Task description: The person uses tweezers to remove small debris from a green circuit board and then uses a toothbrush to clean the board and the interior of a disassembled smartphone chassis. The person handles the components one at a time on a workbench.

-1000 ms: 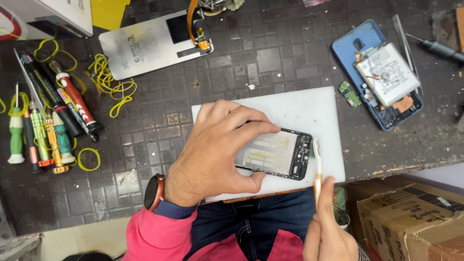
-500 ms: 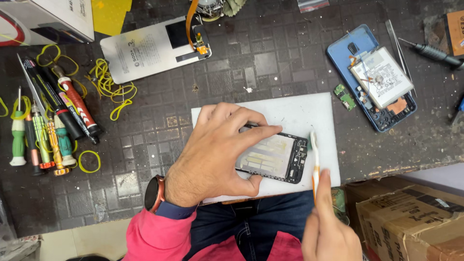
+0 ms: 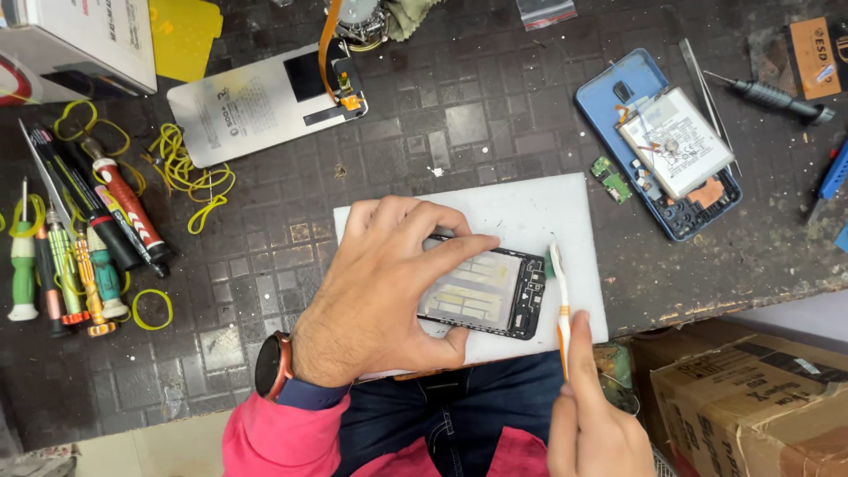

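left hand: the left hand (image 3: 375, 296) is pressed down flat-ish over a stripped phone frame (image 3: 490, 291), fingers curled on its top edge, thumb hooked under the near edge, so it's clamped in place

right hand: the right hand (image 3: 594, 424) is pinched shut on a thin orange and white brush (image 3: 560, 296), tip right at the frame's right end

where the phone is: on a white mat (image 3: 530, 208) at the near edge of the dark surface (image 3: 495, 115)

step: looks like cleaning or scraping that end of the frame

next move: probably short, light strokes while the other hand stops it sliding

other stuff: screwdrivers (image 3: 79, 247) off to the left, an opened blue phone (image 3: 667, 155) at the upper right, well apart
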